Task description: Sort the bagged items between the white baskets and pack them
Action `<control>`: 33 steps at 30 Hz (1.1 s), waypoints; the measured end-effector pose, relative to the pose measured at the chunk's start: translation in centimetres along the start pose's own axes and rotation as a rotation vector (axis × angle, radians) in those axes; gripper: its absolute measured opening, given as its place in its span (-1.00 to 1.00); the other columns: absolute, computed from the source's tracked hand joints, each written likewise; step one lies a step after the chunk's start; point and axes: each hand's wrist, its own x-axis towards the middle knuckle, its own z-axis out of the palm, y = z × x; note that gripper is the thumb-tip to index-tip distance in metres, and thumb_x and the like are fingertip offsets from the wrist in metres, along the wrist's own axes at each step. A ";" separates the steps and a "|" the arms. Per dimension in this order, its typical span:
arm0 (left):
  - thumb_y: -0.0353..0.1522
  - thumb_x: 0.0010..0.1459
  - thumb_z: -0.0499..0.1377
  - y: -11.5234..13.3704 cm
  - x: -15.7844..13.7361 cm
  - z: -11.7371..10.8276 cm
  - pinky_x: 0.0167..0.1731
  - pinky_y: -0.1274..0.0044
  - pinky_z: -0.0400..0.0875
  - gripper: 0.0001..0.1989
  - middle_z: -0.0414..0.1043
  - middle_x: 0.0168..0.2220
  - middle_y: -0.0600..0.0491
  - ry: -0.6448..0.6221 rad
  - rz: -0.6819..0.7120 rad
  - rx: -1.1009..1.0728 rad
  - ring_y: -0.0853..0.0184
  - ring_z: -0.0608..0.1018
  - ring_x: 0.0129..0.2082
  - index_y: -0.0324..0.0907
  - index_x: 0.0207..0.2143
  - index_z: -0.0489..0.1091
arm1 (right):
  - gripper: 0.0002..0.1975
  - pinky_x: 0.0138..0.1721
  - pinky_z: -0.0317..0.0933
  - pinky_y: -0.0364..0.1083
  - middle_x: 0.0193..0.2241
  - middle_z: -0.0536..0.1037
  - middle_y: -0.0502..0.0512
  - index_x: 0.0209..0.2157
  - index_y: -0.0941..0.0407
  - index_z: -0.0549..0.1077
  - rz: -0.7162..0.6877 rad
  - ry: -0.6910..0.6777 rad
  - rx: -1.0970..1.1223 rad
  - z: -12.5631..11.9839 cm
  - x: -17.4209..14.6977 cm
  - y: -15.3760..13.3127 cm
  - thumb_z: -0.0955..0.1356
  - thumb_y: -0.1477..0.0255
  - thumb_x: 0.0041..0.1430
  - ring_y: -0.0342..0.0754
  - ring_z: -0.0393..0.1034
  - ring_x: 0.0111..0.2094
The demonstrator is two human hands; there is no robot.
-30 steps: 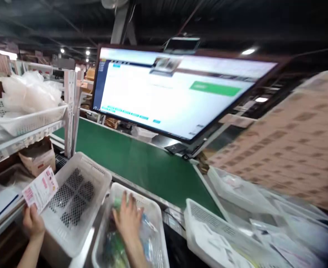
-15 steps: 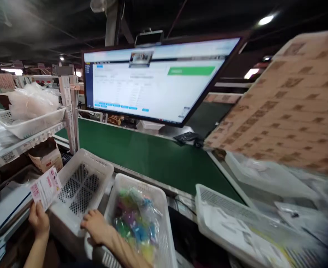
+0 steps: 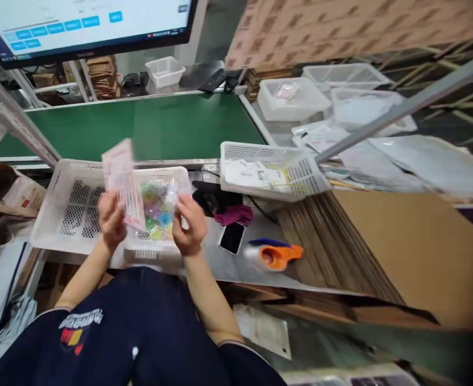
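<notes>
Holding a pink-and-white printed card [image 3: 124,185] nearly upright, with a slight tilt, in the left hand [image 3: 112,221]. Gripping it low on its left side with bent fingers, leaving most of the printed face uncovered but too blurred for reading. Showing it above the border between two white plastic baskets, in front of part of the perforated basket [image 3: 69,209] on the left and part of the packet basket [image 3: 164,172] on the right. Finding the colourful clear-wrapped packets [image 3: 160,212] inside that right-hand basket, between the two hands and partly hidden behind the card.

Curling the right hand [image 3: 189,225] at the right end of the packet basket, close to its rim. Possibly pinching the rim or a bit of clear wrapping there, possibly nothing; not seeing enough to tell which.

Calling, by judgement, for a light but sure pinch at the card's edge, without creasing the paper or covering the print. Probably working best with the card turned flat toward the eyes, held steady against blur, and set a little aside from the packets for a full view of them. Needing care with the right fingers too: lifting any slippery wrapping by a loose corner, without dragging neighbouring packets along. Risking, otherwise, a bent card or a packet slipping over into the perforated basket alongside.
</notes>
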 end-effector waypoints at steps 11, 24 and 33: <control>-0.31 0.45 0.17 -4.1 -7.5 6.7 0.45 -0.19 0.24 -0.56 0.51 0.37 -0.31 -0.857 0.090 0.735 -0.23 0.46 0.45 -0.17 0.28 0.58 | -0.38 0.41 0.30 0.35 0.28 0.57 0.55 0.29 0.28 0.49 0.783 -0.002 -0.558 -18.2 -6.6 13.1 0.30 0.22 0.34 0.31 0.47 0.32; -0.11 0.43 0.15 -2.1 -15.0 7.3 0.35 0.07 0.54 -0.57 0.62 0.26 -0.18 -0.601 -0.008 0.308 -0.07 0.60 0.33 -0.06 0.17 0.64 | -0.28 0.30 0.22 0.58 0.36 0.28 1.00 0.38 0.54 0.35 1.076 -0.139 -0.968 -32.3 2.0 18.0 0.31 0.30 0.40 0.69 0.18 0.48; 0.02 0.27 0.29 1.4 -16.8 9.1 0.27 0.16 0.55 -0.47 0.68 0.16 -0.19 -0.744 -0.684 -0.145 -0.06 0.69 0.13 -0.14 0.08 0.65 | -0.30 0.25 0.38 0.63 0.38 0.47 0.38 0.43 -0.24 0.41 0.485 0.508 -0.490 -25.2 -0.5 5.3 0.29 -0.10 0.34 0.57 0.43 0.34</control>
